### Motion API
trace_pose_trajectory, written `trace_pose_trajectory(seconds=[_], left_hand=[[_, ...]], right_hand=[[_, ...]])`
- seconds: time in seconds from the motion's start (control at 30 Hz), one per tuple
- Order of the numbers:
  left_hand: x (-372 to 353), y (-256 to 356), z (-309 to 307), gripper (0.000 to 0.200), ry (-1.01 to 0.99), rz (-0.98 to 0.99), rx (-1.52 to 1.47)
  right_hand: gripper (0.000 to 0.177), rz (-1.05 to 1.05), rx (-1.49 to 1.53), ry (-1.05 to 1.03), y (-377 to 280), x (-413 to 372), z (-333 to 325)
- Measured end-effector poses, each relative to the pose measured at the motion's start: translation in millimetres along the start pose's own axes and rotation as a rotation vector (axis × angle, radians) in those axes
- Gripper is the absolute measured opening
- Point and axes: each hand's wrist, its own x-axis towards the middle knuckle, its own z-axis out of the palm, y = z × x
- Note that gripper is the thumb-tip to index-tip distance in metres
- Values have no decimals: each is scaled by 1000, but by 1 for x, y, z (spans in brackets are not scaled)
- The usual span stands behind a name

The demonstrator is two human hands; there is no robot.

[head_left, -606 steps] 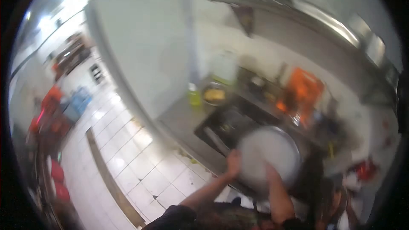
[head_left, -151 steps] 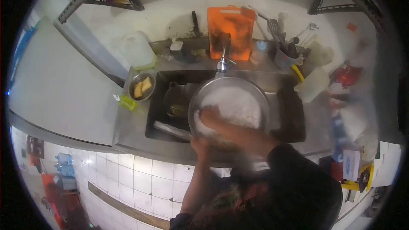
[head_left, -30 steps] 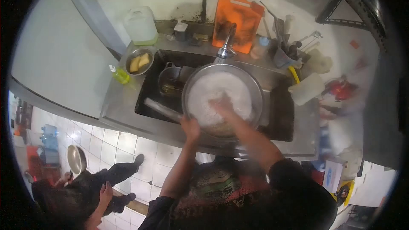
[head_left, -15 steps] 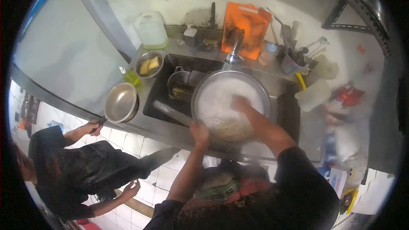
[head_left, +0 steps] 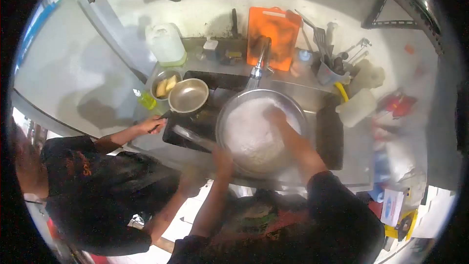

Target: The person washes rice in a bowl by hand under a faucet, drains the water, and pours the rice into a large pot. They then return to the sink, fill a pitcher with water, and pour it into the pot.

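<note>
A large metal pan (head_left: 222, 122) with white, foamy contents sits in the sink below the faucet (head_left: 257, 68). My left hand (head_left: 223, 160) grips the near left edge of the pan, close to where its long handle (head_left: 193, 137) joins. My right hand (head_left: 277, 117) is down against the foam (head_left: 251, 122) inside; its fingers are hidden and blurred. Left of me, a co-worker's hand (head_left: 154, 124) holds a small saucepan (head_left: 188, 96) by its dark handle, over the sink's left part. The co-worker's other hand (head_left: 193, 180) is smeared near my left forearm.
A metal bowl with yellow sponges (head_left: 166, 86) and a green soap bottle (head_left: 144, 99) stand at the left. Behind are a white jerrycan (head_left: 166, 44), an orange cutting board (head_left: 272, 36) and a utensil container (head_left: 332, 74). A plastic jug (head_left: 357, 107) stands right of the sink.
The co-worker's saucepan has moved from the counter edge rightward and up over the sink. The co-worker's other hand has come nearer my left arm. My hands stay at the pan.
</note>
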Motion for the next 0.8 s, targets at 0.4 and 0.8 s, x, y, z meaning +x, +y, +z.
trace_pose_trajectory(seconds=[0.4, 0.8], left_hand=[[-26, -6, -2, 25, 19, -271, -239], [-28, 62, -38, 25, -10, -443, -339]], right_hand=[[54, -410, 358, -444, -37, -89, -43], [59, -284, -10, -307, 44, -18, -13]])
